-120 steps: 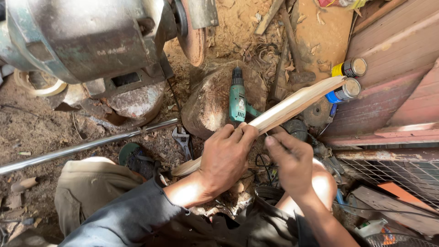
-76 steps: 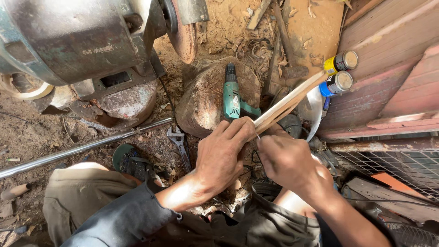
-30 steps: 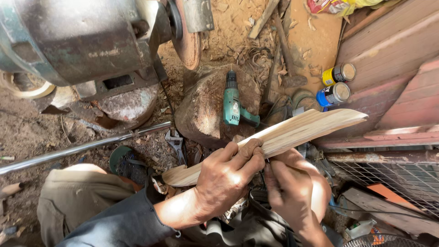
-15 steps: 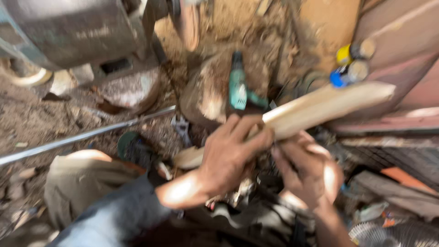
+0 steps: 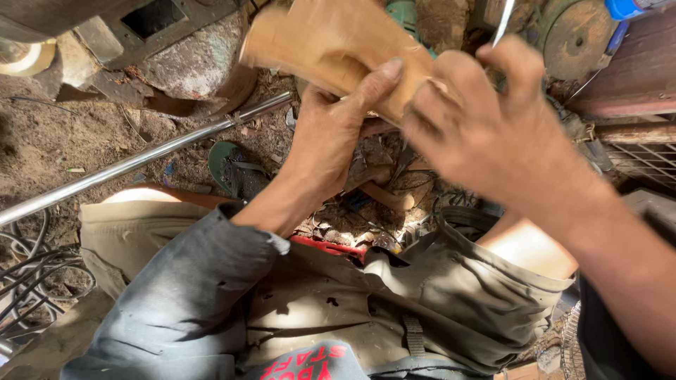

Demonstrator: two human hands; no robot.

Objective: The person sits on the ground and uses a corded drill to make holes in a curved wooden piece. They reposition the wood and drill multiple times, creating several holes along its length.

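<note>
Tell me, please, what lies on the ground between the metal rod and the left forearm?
A green sandal lies on the dirt between the metal rod and left forearm, in the head view.

A metal rod [image 5: 141,160] ran from the left edge toward upper centre, cables [image 5: 32,281] lay lower left, and wire mesh [image 5: 644,158] sat at the right edge behind the wood piece [image 5: 331,42] at top centre.

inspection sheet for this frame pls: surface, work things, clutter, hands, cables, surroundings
Surface: dirt ground, littered with chips.
Work things: pale wooden piece, blurred, raised near the camera.
Clutter: metal rod lying across the ground; green sandal; scraps by the knees.
Hands: left hand grips the wooden piece, thumb on top; right hand on its right end, blurred; any tool in it cannot be told.
Cables: dark wires coiled at lower left.
Surroundings: machine base above; wire mesh at right.
</note>
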